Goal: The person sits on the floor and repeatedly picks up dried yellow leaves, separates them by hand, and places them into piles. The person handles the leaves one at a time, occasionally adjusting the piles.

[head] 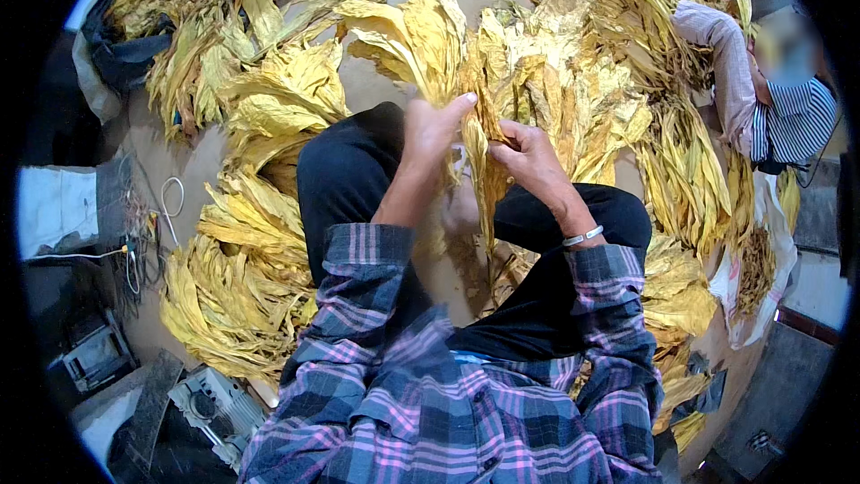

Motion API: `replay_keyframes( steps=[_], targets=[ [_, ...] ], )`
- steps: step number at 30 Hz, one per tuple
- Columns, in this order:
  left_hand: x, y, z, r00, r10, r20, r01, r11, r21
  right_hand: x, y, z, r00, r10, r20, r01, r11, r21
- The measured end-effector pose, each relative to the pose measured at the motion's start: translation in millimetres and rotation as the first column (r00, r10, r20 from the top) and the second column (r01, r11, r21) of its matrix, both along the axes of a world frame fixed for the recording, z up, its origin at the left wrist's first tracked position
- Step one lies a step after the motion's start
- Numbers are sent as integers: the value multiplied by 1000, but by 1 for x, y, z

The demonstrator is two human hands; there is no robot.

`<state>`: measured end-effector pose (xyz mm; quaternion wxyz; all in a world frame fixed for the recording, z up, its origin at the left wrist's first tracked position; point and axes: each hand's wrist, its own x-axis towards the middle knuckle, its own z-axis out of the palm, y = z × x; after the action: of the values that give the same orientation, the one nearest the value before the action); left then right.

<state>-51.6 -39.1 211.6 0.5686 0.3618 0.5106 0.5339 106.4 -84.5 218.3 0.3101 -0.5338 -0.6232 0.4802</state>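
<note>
My left hand [437,128] grips a fanned bunch of dried yellow tobacco leaves [430,40] by its lower end, with the thumb up. Close beside it, my right hand [531,151] pinches a browner, crinkled tobacco leaf [489,175] that hangs down between my knees. The two hands are only a short way apart. Just beyond them spreads a layer of yellow and brown tobacco leaves [571,101]. A bracelet circles my right wrist.
Leaf heaps lie at left [242,282] and far right [678,161]. Another person [793,107] sits at the right, near a white sack [772,282] of brown scraps. Cables [173,205] and a grey metal machine part [215,403] lie at left.
</note>
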Motion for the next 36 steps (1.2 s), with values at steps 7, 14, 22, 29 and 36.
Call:
replay_keyframes(
  steps=[7,14,22,29,36],
  targets=[
    [-9,1,10,979,67,195,-21,974,-226,16,-3,13,912,-261,-317,137,921,-365],
    [-5,-4,11,984,18,179,14,984,-178,18,2,2,953,-256,-160,209,943,-259],
    [16,-18,-10,970,-241,36,243,965,-98,14,16,-4,881,-379,-284,306,913,-269],
    [14,-16,-12,913,-159,375,279,915,-292,33,16,-3,589,-598,-544,354,795,-492],
    [9,-10,-28,918,-83,389,225,915,-334,37,18,-9,454,-605,-654,357,796,-489]
  ],
)
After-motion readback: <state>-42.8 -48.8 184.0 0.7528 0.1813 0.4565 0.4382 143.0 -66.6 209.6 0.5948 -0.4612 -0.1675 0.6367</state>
